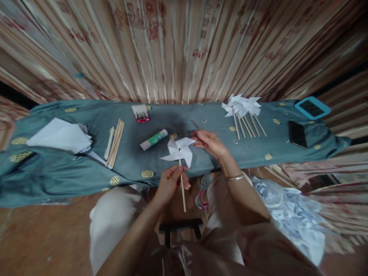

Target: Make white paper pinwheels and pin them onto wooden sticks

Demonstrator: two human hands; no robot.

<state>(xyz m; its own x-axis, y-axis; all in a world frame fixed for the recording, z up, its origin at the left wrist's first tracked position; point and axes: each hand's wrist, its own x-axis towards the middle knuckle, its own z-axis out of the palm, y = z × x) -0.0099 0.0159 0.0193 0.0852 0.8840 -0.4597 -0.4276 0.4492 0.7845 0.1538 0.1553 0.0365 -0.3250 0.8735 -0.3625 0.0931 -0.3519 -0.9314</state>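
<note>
A white paper pinwheel (pixel 187 154) with a shiny pin at its centre is held up at the table's front edge. My left hand (pixel 169 184) is closed around its wooden stick (pixel 183 193), just below the blades. Beside the pinwheel's right blade is my right hand (pixel 211 142), its fingers bent together. From those fingers a thin pointed tool (pixel 195 124) sticks out toward the upper left; its other end is hidden in the hand. The right fingertips are at the tip of the blade; whether they touch it I cannot tell.
Behind the pinwheel lies a glue stick (pixel 154 139), with an open box of pins (pixel 141 114) beyond. Wooden sticks (pixel 116 145) and paper sheets (pixel 60 136) lie left. Several pinwheels (pixel 241 105), a phone (pixel 297 134) and a blue-framed tablet (pixel 312 107) lie right.
</note>
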